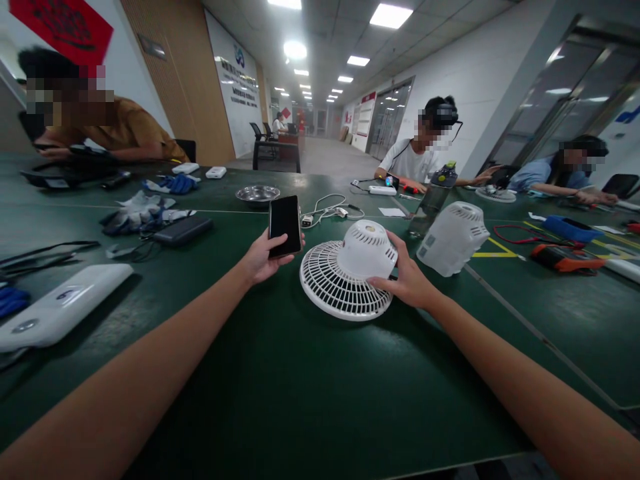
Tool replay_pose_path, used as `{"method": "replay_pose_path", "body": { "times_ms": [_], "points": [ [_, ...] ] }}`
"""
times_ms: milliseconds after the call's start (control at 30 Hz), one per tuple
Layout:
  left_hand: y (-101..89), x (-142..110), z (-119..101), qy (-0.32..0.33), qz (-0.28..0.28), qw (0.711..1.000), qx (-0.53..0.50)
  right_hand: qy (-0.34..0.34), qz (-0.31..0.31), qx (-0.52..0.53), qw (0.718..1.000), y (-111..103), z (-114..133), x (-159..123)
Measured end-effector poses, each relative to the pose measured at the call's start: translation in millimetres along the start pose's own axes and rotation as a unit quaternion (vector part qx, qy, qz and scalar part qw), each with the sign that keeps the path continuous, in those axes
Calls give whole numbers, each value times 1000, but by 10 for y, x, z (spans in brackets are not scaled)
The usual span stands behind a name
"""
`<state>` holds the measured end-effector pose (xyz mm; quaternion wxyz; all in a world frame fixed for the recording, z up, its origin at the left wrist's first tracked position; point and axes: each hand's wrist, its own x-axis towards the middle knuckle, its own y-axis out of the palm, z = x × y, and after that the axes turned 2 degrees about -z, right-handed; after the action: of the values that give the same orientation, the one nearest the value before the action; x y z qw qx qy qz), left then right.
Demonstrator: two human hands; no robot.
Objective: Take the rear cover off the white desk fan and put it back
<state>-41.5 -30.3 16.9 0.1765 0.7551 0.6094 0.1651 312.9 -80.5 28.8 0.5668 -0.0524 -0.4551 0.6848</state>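
Observation:
My left hand (pixel 267 259) is closed around a black smartphone (pixel 285 225), its dark screen turned toward me and held above the green table (pixel 280 373). To the right, a white fan head (pixel 364 250) with a round slatted grille lies grille-down on the tabletop. My right hand (pixel 406 275) grips the side of its domed motor housing, thumb near the front and fingers behind, partly hidden. Beyond the fan head runs a white cable (pixel 327 212). Just right of my right hand stands a white plastic housing (pixel 454 239).
A bottle (pixel 434 200) stands behind the white housing. At right are an orange-and-black multimeter (pixel 567 259) and a blue case (pixel 571 227). Leftward lie a long white part (pixel 65 303), a dark case (pixel 183 231), gloves (pixel 145 212) and a metal dish (pixel 257 194). Several people sit around the table.

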Motion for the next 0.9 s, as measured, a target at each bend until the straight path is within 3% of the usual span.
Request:
{"method": "replay_pose_path", "body": {
  "times_ms": [333,900],
  "points": [
    [46,-61,60,7,49,997,59,11,2,-1,1000,-10,15,2],
    [42,-54,27,-13,35,998,46,6,-9,-16,1000,-6,38,-3]
  ]
}}
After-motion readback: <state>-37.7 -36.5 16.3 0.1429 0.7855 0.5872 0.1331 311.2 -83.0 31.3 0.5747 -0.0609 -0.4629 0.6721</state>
